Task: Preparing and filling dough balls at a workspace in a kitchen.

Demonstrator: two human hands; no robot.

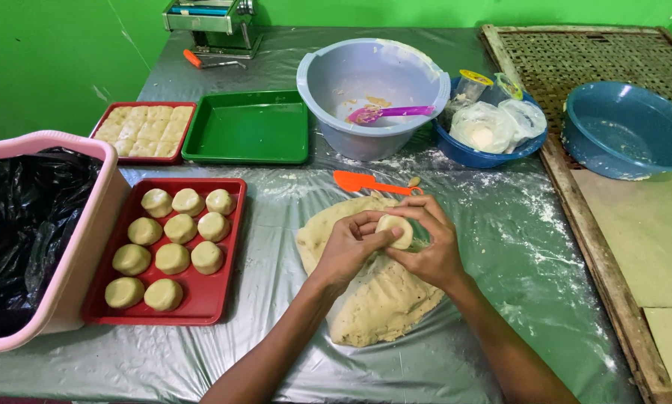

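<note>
In the middle of the frame, both hands met over a flat sheet of dough [373,299] that lay on the plastic-covered table [500,247]. The right hand [429,251] grasped a small round dough piece [396,230], its fingers curled around it from the right side, and the left hand [347,247] was closed against the same piece, with the thumb pressing on its top. The piece was held just above the upper part of the dough sheet. To the left stood a red tray [209,299] with eleven shaped dough balls [173,258] in rows. Behind the hands, an orange scraper [366,182] lay on the floured plastic. In the upper left was a second red tray [143,129] filled with pale square pieces, and beside it an empty green tray [250,127]. A grey bowl [369,93] with a purple spatula [388,113] stood at the upper middle, a blue bowl [627,131] at the upper right, and a pink bin [66,254] with a black bag at the left edge.
</note>
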